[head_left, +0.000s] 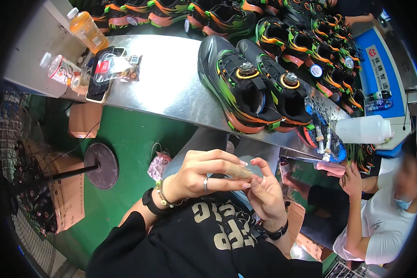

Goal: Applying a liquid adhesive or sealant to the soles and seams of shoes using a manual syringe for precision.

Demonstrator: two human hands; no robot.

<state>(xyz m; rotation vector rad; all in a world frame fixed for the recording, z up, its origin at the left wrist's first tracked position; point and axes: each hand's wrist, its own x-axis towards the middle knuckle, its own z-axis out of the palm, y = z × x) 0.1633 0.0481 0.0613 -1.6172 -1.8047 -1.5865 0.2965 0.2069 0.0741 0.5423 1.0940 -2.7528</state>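
My left hand [201,169] is held above my lap, fingers stretched toward the right, a silver ring on one. A beige adhesive bandage [237,171] wraps one of its fingers. At that finger's tip, my right hand [268,192] closes its thumb and curled fingers on the bandage's end. Beyond my hands, on the metal bench [157,99], stands a pair of black sneakers [234,88] with green and orange trim and round dials on top. Neither hand touches the shoes.
Many similar shoes [306,39] fill the far side. Bottles [88,32] and a phone [98,85] lie at the bench's left. A white jug [363,129] and tools [322,134] are at right. A co-worker [375,217] sits at right; a fan [18,176] stands at left.
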